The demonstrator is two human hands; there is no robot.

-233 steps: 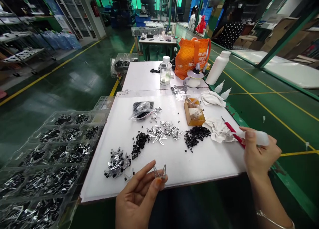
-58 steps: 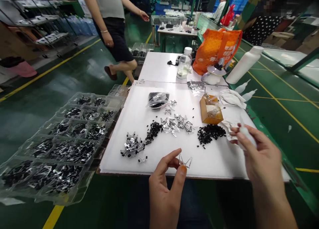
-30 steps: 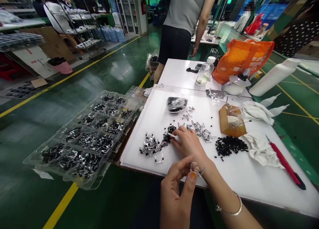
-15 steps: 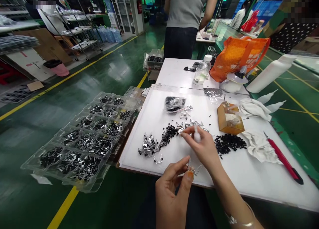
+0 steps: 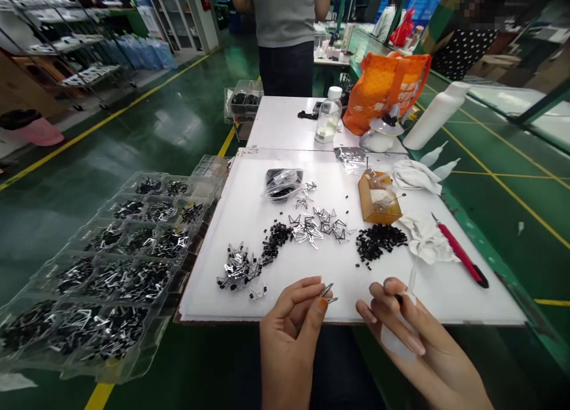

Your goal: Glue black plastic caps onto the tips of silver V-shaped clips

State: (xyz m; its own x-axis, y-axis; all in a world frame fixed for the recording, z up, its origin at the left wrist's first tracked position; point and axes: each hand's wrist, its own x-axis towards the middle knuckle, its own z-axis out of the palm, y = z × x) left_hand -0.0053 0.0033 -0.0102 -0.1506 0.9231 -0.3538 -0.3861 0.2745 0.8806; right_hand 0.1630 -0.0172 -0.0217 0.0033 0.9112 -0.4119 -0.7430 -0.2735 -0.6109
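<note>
My left hand pinches a small bent metal clip between thumb and fingertips, just past the front edge of the white work board. My right hand grips a translucent squeeze bottle, its thin nozzle pointing up over the board. Just beyond my hands lie a heap of shiny metal clips, scattered bent metal pieces and two piles of small black parts. A black-filled plastic bag lies further back.
A red utility knife and a crumpled white cloth lie at the board's right. A small cardboard box stands behind them. Clear compartment trays of metal parts sit left. A person stands beyond the far table.
My right hand has moved back from above the parts to the board's front edge, bottle tip up. My left hand still pinches the clip. The view has swung slightly.
</note>
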